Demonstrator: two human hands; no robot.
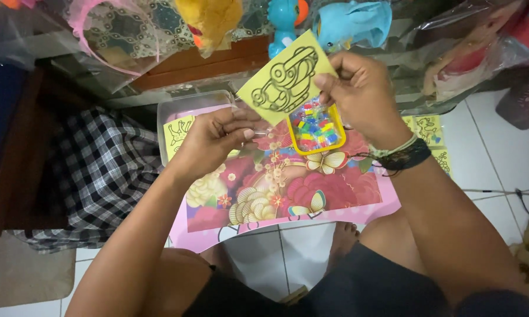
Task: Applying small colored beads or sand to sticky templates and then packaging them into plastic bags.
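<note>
In the hands: right hand (358,94) pinches a yellow card (286,78) by its right edge; left hand (214,141) pinched on something tiny, can't tell what
Card: held above the floral pink counter (335,196), tilted, long axis running lower left to upper right
Around: yellow tray of coloured bits (316,130) right under it, clear plastic box (191,111) behind the left hand, plush toys (352,23) further back

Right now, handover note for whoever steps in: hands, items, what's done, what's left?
Right hand holds the yellow card with a black outline drawing, raised above the pink floral table.
Left hand is pinched at the card's lower edge; what it grips is too small to tell.
Yellow tray of coloured bits sits on the table under the card.
Done: card picked up.
Left: card shows no colour yet.
</note>
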